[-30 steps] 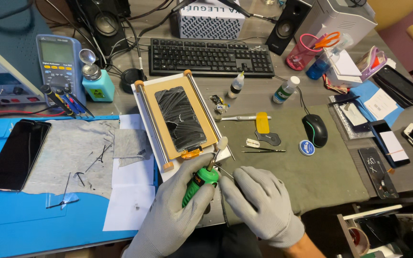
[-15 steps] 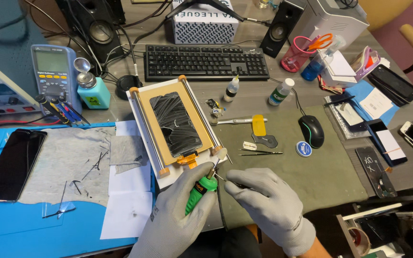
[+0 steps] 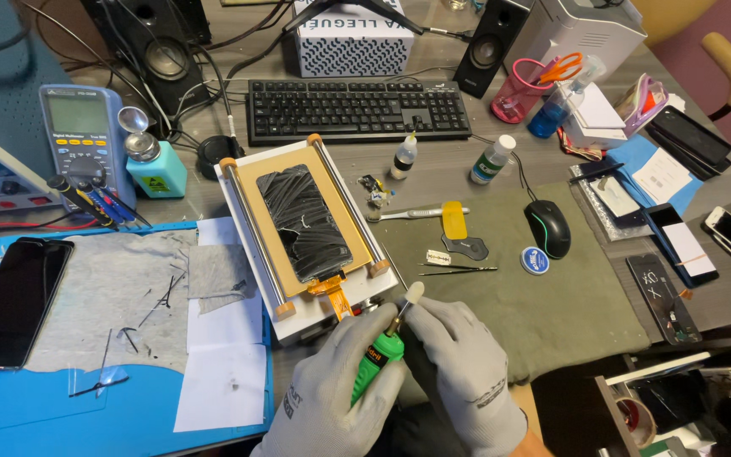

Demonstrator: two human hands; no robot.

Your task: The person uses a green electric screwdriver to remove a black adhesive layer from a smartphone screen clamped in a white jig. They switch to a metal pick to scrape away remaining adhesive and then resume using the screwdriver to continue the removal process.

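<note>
Both my hands wear grey gloves. My left hand [image 3: 332,389] grips the green handle of a small rotary tool [image 3: 376,362], and my right hand [image 3: 467,372] pinches it near the white felt tip [image 3: 414,293]. The tip points up and right, just off the front right corner of a white heating plate [image 3: 243,216]. On that plate, in an orange frame, lies a cracked black phone screen [image 3: 304,222] with an orange flex cable at its near end.
A blue mat [image 3: 35,415] with a black phone [image 3: 12,300], grey cloth and glass slivers lies left. A multimeter [image 3: 82,140], teal dispenser bottle, keyboard [image 3: 357,110], small bottles, tweezers, yellow scraper, mouse [image 3: 547,227] and more phones at right surround the green mat [image 3: 568,305].
My hands and the tool have stayed at the plate's front corner. The tool tip has lifted slightly to the right, away from the plate's edge. The view has shifted a little.
</note>
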